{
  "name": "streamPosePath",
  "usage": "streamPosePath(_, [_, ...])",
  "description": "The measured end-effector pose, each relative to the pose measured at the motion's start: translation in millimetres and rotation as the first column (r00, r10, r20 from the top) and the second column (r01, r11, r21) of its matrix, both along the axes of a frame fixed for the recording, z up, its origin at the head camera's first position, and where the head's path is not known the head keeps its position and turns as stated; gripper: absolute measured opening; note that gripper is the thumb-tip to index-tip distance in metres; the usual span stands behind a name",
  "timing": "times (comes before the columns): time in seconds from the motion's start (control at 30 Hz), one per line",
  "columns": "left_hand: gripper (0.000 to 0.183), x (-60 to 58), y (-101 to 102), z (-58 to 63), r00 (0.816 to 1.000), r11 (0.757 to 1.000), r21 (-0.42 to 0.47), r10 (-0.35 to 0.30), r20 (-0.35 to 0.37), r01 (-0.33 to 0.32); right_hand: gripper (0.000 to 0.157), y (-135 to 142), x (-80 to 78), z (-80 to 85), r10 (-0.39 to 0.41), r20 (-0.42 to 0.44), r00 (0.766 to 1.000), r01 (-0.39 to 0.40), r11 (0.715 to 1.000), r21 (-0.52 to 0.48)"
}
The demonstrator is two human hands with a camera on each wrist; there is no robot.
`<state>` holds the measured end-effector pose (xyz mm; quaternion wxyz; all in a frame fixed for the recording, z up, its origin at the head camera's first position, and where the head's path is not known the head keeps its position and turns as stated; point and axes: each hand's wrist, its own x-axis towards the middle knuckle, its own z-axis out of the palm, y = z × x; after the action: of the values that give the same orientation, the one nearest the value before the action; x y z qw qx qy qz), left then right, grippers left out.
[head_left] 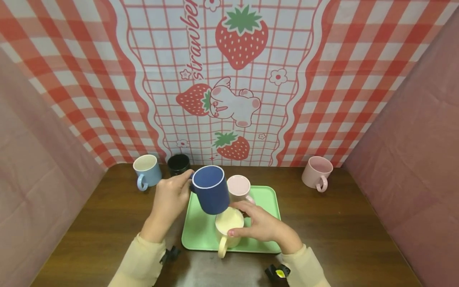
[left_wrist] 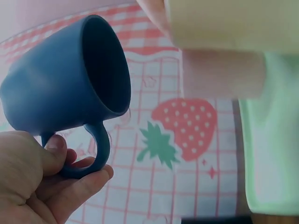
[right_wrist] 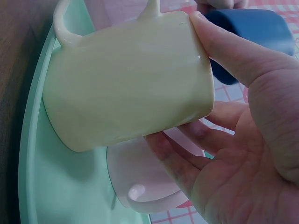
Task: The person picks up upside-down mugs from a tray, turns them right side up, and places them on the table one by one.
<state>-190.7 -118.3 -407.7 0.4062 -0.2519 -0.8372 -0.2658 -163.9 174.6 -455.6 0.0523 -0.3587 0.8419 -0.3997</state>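
Observation:
My left hand (head_left: 170, 201) pinches the handle of a dark blue mug (head_left: 211, 199), which hangs in the air over the left part of a light green tray (head_left: 197, 233). In the left wrist view, thumb and fingers close round that blue handle. A pale yellow mug (right_wrist: 131, 84) stands upright near the tray's front edge, its handle towards me. My right hand (head_left: 263, 223) holds it near the rim from the right, thumb on one side and fingers on the other. Just behind is a pink mug (head_left: 238, 187) on the tray, partly hidden by the blue mug and my right fingers.
Along the back left of the brown wooden table (head_left: 344, 235) stand a light blue mug (head_left: 153, 174) and a black mug (head_left: 178, 162). Another pink mug (head_left: 314, 173) is at the back right. A strawberry-print cloth (head_left: 294, 131) rises behind; pink fabric (head_left: 412, 131) flanks the table.

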Motion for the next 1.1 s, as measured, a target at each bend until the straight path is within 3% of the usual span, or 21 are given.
streamPosePath(0.23, [0.019, -3.3, 26, 12.2, 0.986, 0.982, 0.188, -0.062, 0.157, 0.031, 0.061, -2, -1.3, 2.4, 0.032, 0.05, 0.998, -0.029, 0.998, -0.055])
streamPosePath(0.3, [0.024, -3.3, 34, 14.7, 0.973, 0.966, 0.259, -0.078, 0.219, 0.019, 0.065, -3, -1.3, 3.1, 0.034, 0.078, 0.996, -0.029, 0.998, -0.063])
streamPosePath(0.4, [0.033, -2.4, 46, 16.6, 0.929, 0.924, 0.382, -0.142, 0.342, 0.0, 0.068, -2, -0.5, 3.8, 0.021, 0.088, 0.996, -0.017, 0.999, -0.047])
streamPosePath(0.43, [0.036, -1.9, 49, 16.8, 0.904, 0.903, 0.429, -0.184, 0.385, 0.001, 0.069, -2, -0.1, 3.7, 0.014, 0.084, 0.996, -0.011, 0.999, -0.038])
streamPosePath(0.5, [0.035, -0.5, 56, 16.9, 0.836, 0.835, 0.551, -0.307, 0.455, 0.006, 0.07, -1, 0.5, 3.2, -0.001, 0.072, 0.997, 0.002, 1.0, -0.02])
streamPosePath(0.63, [0.03, 3.0, 68, 16.2, 0.671, 0.631, 0.776, -0.571, 0.473, -0.01, 0.069, -1, 0.3, 1.1, 0.0, 0.036, 0.999, 0.001, 1.0, -0.017])
streamPosePath(0.7, [0.027, 4.6, 73, 15.4, 0.61, 0.537, 0.843, -0.658, 0.441, -0.03, 0.068, -1, 0.1, 0.4, 0.004, 0.021, 1.0, -0.004, 1.0, -0.023])
streamPosePath(0.73, [0.025, 5.4, 75, 15.0, 0.586, 0.501, 0.865, -0.689, 0.426, -0.039, 0.067, -1, 0.0, 0.2, 0.007, 0.011, 1.0, -0.007, 1.0, -0.024])
streamPosePath(0.87, [0.024, 8.8, 81, 13.1, 0.503, 0.399, 0.913, -0.773, 0.386, -0.087, 0.066, -2, 0.2, 0.4, 0.014, 0.0, 1.0, -0.014, 0.999, -0.03])
streamPosePath(1.1, [0.026, 11.8, 89, 11.9, 0.368, 0.297, 0.938, -0.864, 0.344, -0.181, 0.068, -1, -1.0, -0.1, 0.038, -0.019, 0.999, -0.039, 0.998, -0.045])
